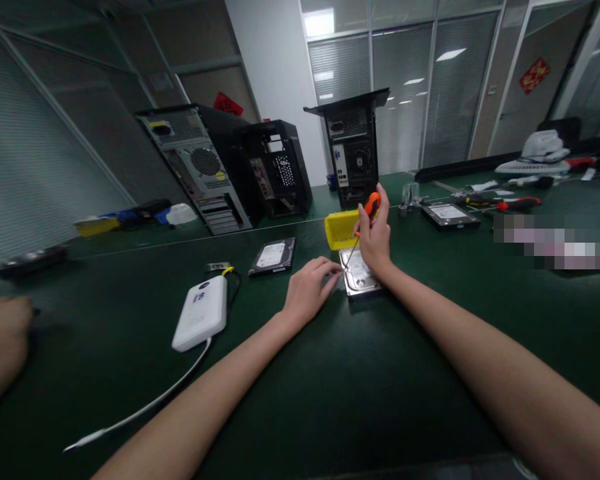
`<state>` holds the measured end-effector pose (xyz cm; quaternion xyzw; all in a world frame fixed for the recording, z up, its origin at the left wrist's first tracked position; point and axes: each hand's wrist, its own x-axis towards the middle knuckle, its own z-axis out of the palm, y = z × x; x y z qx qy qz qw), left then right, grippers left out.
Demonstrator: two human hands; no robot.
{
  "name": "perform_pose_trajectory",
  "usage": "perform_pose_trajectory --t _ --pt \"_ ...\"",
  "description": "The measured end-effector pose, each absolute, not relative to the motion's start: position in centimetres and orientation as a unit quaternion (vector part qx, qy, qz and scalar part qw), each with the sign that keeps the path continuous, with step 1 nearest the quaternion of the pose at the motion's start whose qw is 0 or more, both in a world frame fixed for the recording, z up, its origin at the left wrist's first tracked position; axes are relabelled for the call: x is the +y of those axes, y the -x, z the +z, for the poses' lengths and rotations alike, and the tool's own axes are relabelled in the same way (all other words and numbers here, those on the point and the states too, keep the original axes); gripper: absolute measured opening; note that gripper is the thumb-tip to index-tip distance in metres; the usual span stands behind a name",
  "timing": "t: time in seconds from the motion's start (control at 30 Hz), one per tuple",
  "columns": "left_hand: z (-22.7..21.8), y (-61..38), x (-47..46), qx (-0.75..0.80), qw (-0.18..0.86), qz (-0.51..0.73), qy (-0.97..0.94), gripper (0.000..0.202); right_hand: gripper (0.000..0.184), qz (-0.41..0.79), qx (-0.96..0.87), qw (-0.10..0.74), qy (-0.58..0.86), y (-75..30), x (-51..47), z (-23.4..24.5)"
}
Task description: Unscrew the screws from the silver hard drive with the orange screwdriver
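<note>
In the head view, my right hand (375, 237) is wrapped round the orange-and-black handle of a screwdriver (373, 204). Its thin shaft slants down to the left edge of a silver hard drive (361, 275) lying on the table. My left hand (311, 287) reaches that same edge, thumb and forefinger drawn together at the screwdriver's tip. Whatever sits between those fingertips is too small to make out. Right behind the drive stands a yellow open box (341, 230), partly covered by my right hand.
A second hard drive (273, 257) and a white power bank (203, 312) with a cable lie to the left. Computer cases (210, 167) stand at the back. Another drive (449, 215) and red-handled pliers (519, 204) are on the right. Another person's hand (3, 347) shows at far left.
</note>
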<state>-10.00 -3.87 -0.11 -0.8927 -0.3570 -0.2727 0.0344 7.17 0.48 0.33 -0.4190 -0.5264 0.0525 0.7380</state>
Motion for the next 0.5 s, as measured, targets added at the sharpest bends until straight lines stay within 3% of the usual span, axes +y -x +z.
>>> perform_pose_trajectory --t 0.5 --pt "-0.31 10.18 -3.4 -0.391 -0.005 -0.289 0.874 0.013 0.06 0.032 -0.522 0.736 0.429 -7.25 0.83 0.09"
